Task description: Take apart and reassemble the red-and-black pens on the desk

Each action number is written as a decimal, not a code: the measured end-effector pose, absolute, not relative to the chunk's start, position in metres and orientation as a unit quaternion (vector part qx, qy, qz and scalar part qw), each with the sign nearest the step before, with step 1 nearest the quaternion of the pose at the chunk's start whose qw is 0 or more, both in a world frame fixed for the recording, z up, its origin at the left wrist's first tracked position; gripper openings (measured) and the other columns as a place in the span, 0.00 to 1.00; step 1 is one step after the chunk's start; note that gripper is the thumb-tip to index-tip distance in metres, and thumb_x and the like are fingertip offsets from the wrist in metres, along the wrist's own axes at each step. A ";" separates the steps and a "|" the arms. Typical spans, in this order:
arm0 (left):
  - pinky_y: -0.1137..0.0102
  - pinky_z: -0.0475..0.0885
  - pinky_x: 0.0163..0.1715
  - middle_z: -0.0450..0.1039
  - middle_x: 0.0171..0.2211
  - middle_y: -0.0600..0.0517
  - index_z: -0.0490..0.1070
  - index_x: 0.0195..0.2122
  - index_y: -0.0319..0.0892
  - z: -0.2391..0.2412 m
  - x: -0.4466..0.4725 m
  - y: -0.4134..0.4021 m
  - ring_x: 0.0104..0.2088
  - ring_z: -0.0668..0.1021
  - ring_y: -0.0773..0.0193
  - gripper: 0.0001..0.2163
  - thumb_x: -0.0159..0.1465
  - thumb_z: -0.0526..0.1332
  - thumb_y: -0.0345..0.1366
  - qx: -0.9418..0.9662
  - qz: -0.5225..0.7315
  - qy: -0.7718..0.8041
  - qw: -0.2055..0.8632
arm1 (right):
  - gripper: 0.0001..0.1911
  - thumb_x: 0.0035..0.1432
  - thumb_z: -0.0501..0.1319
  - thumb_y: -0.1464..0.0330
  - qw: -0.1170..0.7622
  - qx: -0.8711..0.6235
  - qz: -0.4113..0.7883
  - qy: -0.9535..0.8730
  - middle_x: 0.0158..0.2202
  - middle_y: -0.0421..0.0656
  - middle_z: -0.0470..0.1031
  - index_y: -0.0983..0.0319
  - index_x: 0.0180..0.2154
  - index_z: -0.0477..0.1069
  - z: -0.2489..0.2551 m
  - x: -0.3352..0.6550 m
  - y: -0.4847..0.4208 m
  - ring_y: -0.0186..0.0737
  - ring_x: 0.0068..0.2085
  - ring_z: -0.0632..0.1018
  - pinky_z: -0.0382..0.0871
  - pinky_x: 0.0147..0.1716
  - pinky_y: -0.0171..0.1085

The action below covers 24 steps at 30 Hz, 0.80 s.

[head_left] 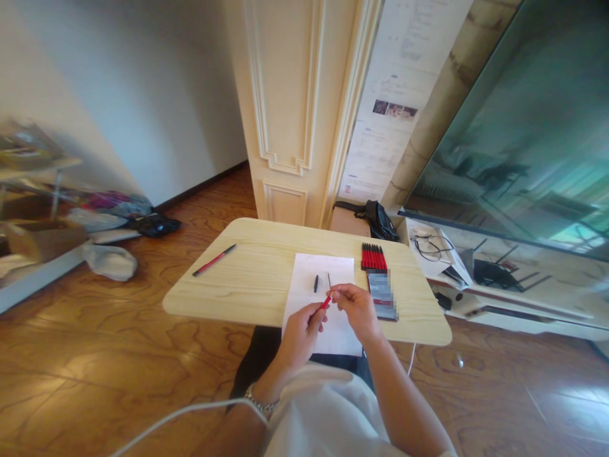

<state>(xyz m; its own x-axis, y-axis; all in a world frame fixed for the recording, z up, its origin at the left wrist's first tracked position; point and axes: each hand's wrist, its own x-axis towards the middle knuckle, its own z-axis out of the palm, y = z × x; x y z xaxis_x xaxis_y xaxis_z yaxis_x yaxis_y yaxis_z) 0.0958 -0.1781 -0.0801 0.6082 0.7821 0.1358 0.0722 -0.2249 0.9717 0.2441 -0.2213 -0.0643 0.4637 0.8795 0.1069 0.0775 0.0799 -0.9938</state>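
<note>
My left hand (304,327) is closed around a red pen barrel (326,302), whose upper end sticks out between thumb and fingers. At that end, my right hand (354,307) is closed in a pinch; what its fingertips hold is too small to make out. Both hands are over a white sheet of paper (297,298). Just beyond them on the sheet lie a short black pen part (316,283) and a thin dark stick (328,278), perhaps a refill.
A red and black pen (214,260) lies at the table's left. Several red pens with black ends (373,256) lie in a row at the right, above a phone (382,294). The wooden table (257,273) has rounded corners. A white cable (190,409) crosses my left forearm.
</note>
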 end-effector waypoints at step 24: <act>0.69 0.71 0.37 0.76 0.33 0.47 0.73 0.44 0.39 -0.093 0.093 -0.174 0.33 0.77 0.61 0.17 0.63 0.54 0.46 0.664 0.334 0.295 0.601 | 0.11 0.55 0.58 0.64 0.294 -0.815 0.153 -0.475 0.35 0.46 0.78 0.61 0.34 0.76 -0.086 0.294 -0.168 0.41 0.38 0.76 0.65 0.39 0.37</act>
<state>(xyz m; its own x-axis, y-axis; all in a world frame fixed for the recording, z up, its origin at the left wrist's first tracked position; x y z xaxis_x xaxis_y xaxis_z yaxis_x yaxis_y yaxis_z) 0.0931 -0.1738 -0.0926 0.6028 0.7930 0.0880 -0.0083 -0.1041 0.9945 0.2943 -0.1680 -0.0855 0.5012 0.8648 0.0302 0.6849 -0.3751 -0.6247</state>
